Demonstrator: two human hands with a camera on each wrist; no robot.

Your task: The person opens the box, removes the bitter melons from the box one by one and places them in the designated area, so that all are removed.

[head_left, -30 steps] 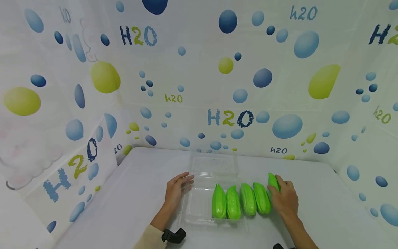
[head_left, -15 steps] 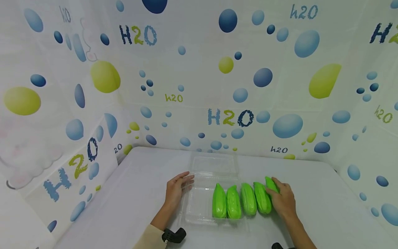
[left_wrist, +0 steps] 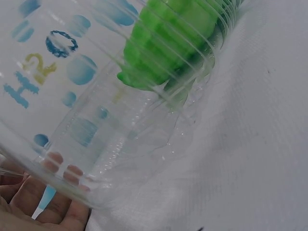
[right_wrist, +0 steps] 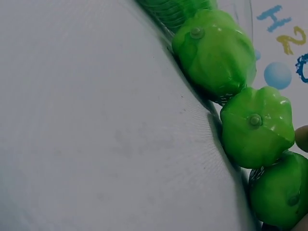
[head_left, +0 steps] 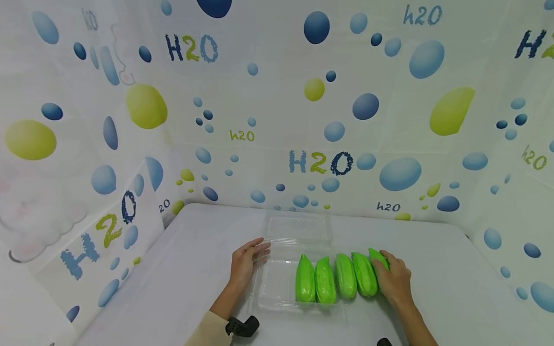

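Note:
My right hand holds a bright green, ridged gourd-like vegetable at the right end of the row, tilted and partly hidden by the fingers. Beside it lie two similar green vegetables on the table, pointed ends away from me. Two more lie in the right half of a clear plastic box, whose lid is folded back. My left hand touches the box's left side with extended, relaxed fingers. Its fingertips show through the plastic in the left wrist view.
A white cloth covers the table. Behind and at both sides hangs a white curtain printed with blue and yellow-green drops and H2O lettering. A black wrist band sits on the left wrist.
My right hand has moved left and slightly toward me, bringing the held vegetable against the row. The left hand and the box have stayed in place.

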